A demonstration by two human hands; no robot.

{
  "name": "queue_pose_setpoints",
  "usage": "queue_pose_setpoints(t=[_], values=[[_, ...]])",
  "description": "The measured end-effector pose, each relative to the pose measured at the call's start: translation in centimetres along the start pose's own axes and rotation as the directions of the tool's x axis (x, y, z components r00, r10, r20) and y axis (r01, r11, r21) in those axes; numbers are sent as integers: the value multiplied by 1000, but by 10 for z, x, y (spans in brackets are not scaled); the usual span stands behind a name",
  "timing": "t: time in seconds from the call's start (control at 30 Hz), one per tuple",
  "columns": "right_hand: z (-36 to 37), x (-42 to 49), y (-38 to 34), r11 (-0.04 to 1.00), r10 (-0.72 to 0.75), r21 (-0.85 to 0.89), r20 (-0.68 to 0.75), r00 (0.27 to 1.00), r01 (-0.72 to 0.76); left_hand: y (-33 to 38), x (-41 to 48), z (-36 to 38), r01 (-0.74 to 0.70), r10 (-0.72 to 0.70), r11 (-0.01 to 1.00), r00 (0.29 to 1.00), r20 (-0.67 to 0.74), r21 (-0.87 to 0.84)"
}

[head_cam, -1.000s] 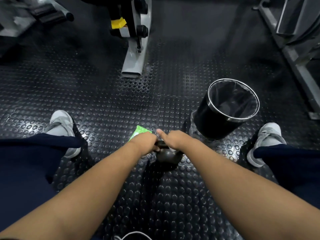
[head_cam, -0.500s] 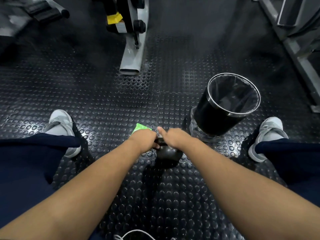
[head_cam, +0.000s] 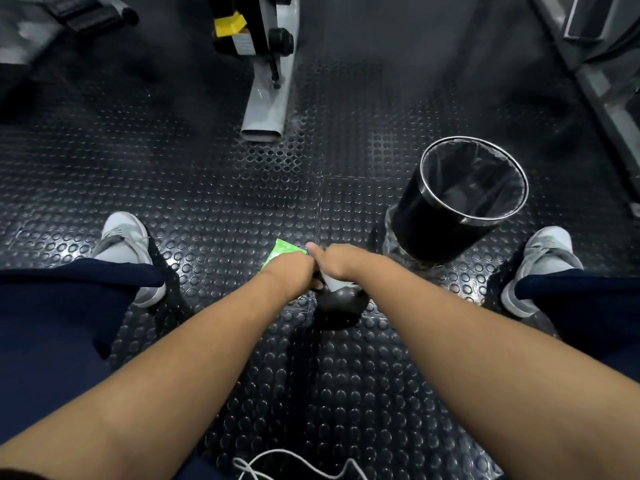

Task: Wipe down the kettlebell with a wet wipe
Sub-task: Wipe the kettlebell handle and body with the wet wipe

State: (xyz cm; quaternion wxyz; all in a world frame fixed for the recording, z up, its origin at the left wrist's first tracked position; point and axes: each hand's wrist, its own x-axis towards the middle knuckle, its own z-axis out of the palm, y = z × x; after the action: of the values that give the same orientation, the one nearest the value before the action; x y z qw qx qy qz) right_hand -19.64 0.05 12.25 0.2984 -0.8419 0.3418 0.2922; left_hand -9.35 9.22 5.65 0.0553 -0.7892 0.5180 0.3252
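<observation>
Kettlebell (head_cam: 341, 304) looks heavy, rigid; hold by handle (head_cam: 317, 285); left hand (head_cam: 289, 271) grip wraps handle; right hand (head_cam: 336, 265) grip clamps wipe (head_cam: 331, 284).

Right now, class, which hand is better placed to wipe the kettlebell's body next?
Right: the right hand holds the wet wipe against the kettlebell; the left hand merely grips and steadies it.

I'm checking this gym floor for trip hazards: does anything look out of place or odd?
Two small things stand out. Clear plastic lies crumpled at the base of the bin, and a loose white cord loops on the floor close to the person.
</observation>
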Motion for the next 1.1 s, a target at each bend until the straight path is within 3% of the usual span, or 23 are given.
queue_pose_setpoints(t=[0.13, 0.27, 0.37, 0.5, 0.7, 0.93, 1.1], values=[[-3, 6, 10, 999, 34, 27, 48, 998, -36, -1, -5, 2, -14, 16, 999, 999, -48, 36], [-16, 7, 36, 991, 116, -80, 77, 990, -110, -1, -7, 1, -25, 29, 997, 998, -64, 69], [-11, 6, 21, 989, 79, -132, 66, 995, -70, 1, -6, -3, -29, 34, 995, 998, -47, 94], [5, 5, -1, 998, -14, -64, -9, 1000, 13, 0, -3, 2, -23, 32, 993, 997, -74, 116], [-6, 7, 44, 984, 138, -113, -5, 990, -138, 2, -3, -1, -36, 40, 994, 999, -36, 107], [7, 10, 2, 998, -28, -54, -30, 999, 26, 2, -6, 2, -7, 12, 997, 997, -71, 73], [-2, 4, 33, 990, 78, -118, -11, 997, -79, 0, -5, 1, -29, 35, 993, 998, -57, 112]])
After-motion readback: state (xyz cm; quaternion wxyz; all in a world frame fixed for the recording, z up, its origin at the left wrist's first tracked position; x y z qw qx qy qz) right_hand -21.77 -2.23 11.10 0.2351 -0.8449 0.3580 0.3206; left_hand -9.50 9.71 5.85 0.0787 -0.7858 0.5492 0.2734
